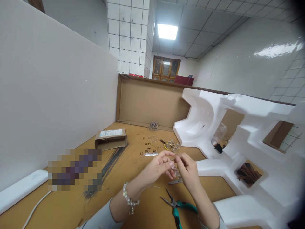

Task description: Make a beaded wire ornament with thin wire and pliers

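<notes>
Fingertips of my left hand (162, 165) and my right hand (188, 167) meet above the table, both closed in a pinch. Between them hangs a strand of clear, glittering beads (176, 171); the exact spot where the fingers grip is partly hidden. Green-handled pliers (175, 203) lie on the table below my hands with their jaws apart. Another metal tool tip (175, 182) shows under the strand. Beyond my fingers are yellow-handled pliers (168, 145), several small dark rings (148, 149) and a bundle of clear thin sticks (150, 154).
Long dark wires (111, 165) lie left of my arms, near an open cardboard box (111, 140). A white power strip (23, 187) is at far left. White foam packing (200, 111) borders the right side. A tangled wire heap (153, 125) sits by the cardboard wall (150, 101).
</notes>
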`<state>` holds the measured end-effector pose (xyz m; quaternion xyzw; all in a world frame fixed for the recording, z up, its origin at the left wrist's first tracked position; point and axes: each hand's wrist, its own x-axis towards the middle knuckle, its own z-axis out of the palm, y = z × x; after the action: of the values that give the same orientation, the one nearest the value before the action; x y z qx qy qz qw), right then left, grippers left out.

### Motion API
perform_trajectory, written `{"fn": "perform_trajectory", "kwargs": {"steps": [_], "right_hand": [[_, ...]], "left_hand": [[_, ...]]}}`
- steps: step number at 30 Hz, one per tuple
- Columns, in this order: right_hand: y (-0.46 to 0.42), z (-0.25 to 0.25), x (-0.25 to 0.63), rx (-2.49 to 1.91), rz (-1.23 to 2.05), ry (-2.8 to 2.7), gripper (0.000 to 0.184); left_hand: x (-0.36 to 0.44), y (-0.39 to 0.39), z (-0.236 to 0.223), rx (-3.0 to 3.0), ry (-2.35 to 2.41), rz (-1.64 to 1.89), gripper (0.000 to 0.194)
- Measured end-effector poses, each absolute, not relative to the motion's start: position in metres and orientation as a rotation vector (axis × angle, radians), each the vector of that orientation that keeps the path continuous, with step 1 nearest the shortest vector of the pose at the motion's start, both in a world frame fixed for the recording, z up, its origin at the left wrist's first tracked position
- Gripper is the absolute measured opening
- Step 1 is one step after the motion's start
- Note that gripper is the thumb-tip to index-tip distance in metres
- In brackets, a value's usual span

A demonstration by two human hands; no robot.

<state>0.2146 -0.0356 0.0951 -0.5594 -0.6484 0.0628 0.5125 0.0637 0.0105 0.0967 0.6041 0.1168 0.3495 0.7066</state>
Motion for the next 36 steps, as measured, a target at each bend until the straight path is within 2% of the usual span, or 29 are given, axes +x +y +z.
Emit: {"fn": "perform_trajectory", "kwargs": {"steps": [3, 5, 9, 16, 21, 30, 36], "right_hand": [[-0.033, 0.092, 0.214, -1.288, 0.383, -1.433, 0.034], [-0.033, 0.09, 0.213, -1.244, 0.567, -1.308, 0.036], [-0.035, 0.091, 0.207, -1.219, 0.655, -1.179, 0.038], [-0.042, 0.095, 0.196, -1.168, 0.618, -1.179, 0.033], [-0.043, 0.094, 0.196, -1.183, 0.58, -1.169, 0.034], [-0.05, 0.105, 0.189, -0.939, 1.012, -1.164, 0.038], [-0.052, 0.111, 0.191, -1.047, 0.802, -1.264, 0.033]], "left_hand": [[0.065, 0.005, 0.096, 1.549, 0.432, 0.998, 0.036], [0.066, -0.002, 0.093, 1.743, 0.514, 1.175, 0.04], [0.07, -0.016, 0.084, 2.093, 0.368, 1.126, 0.072], [0.072, -0.018, 0.077, 2.274, 0.302, 1.128, 0.064], [0.071, -0.021, 0.084, 2.058, 0.272, 1.193, 0.055], [0.069, -0.001, 0.094, 1.218, 0.394, 1.149, 0.034], [0.067, 0.016, 0.098, 0.796, 0.181, 1.001, 0.029]]}}
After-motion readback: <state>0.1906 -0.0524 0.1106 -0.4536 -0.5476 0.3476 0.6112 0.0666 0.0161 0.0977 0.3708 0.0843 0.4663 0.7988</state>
